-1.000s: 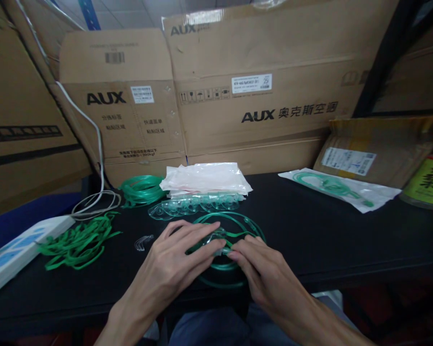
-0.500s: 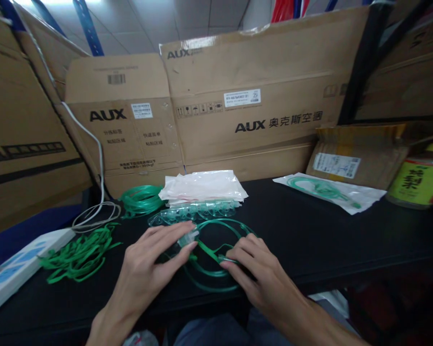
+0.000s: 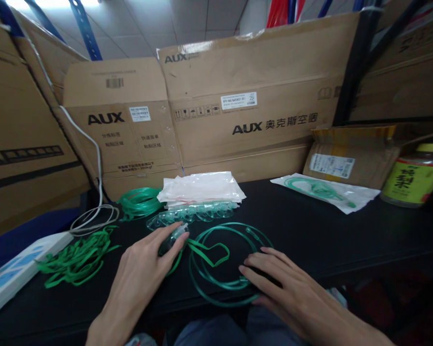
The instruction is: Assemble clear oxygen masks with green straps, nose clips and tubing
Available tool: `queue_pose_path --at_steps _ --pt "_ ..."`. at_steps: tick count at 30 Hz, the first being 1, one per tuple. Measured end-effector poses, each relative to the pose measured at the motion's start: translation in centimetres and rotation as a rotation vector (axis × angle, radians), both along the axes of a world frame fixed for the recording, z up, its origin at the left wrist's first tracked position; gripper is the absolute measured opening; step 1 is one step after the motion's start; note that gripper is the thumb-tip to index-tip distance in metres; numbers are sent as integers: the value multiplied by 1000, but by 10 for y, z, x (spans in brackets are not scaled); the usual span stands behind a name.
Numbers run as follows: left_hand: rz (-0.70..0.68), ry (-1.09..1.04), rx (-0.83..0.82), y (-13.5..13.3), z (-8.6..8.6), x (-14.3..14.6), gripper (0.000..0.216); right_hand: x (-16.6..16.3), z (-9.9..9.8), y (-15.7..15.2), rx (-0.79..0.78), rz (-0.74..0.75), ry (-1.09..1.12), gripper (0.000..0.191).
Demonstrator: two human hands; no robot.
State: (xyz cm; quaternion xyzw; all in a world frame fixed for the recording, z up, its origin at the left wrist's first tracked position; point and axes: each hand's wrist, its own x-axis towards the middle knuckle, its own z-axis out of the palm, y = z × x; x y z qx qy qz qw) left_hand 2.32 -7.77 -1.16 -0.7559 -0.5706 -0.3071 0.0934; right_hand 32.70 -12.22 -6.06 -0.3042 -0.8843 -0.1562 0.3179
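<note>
My left hand [image 3: 149,254] is closed around a clear plastic oxygen mask [image 3: 176,234], most of it hidden by the fingers. A green elastic strap [image 3: 211,263] runs from the mask and lies in a loose loop to its right. My right hand [image 3: 274,283] is spread over the right side of a coil of green tubing [image 3: 205,276], fingers stretched out and apart; some fingertips touch the tubing or hover just above it. A clear connector [image 3: 251,234] shows on the coil's upper right.
Behind the hands lie a row of clear masks [image 3: 198,213], white plastic packets [image 3: 202,186] and more coiled tubing [image 3: 139,202]. Green straps [image 3: 79,259] and a power strip [image 3: 25,264] are at left. At right are a packaged tubing set [image 3: 321,190], a carton [image 3: 350,154] and a jar [image 3: 414,178].
My right hand has let go of the green strap and moved right and down onto the tubing. The strap has slackened into a loop. My left hand, with the mask, has shifted slightly left.
</note>
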Motion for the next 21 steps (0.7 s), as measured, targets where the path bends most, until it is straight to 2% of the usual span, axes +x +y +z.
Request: queue_pose_path --at_steps 5,10,13,17,21 --pt "138 96 -1 -3 2 4 47 39 -7 -5 92 -52 -15 36" --pt "213 216 -80 -4 2 13 44 65 -7 -13 61 -112 -66 38" --pt "132 268 -53 1 -5 19 44 69 -10 -11 68 -136 -41 38" --pt "29 235 144 6 -13 24 51 59 -7 -3 52 -201 88 37" --pt "-199 94 283 -4 -6 36 42 35 3 4 -39 -208 219 37"
